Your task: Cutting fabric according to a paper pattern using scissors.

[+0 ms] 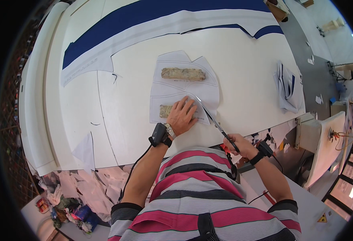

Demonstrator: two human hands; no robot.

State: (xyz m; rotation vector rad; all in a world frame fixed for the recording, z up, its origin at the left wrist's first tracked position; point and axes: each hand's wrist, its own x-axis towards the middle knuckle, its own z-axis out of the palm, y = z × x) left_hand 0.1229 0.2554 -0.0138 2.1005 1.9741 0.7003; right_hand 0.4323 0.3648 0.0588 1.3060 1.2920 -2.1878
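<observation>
A white paper pattern piece with printed outlines lies on the white table. A long mottled beige block rests on its upper part; a similar block on the lower part is partly hidden. My left hand lies with fingers apart over that lower block and the paper. My right hand is closed round the handles of long metal scissors, whose blades reach up-left across the paper, beside my left fingertips.
Navy fabric with white paper spans the far side. A folded bundle lies at right. A paper roll runs along the left edge; a loose paper piece lies front left. Paper scraps sit below the table edge; a board stands at right.
</observation>
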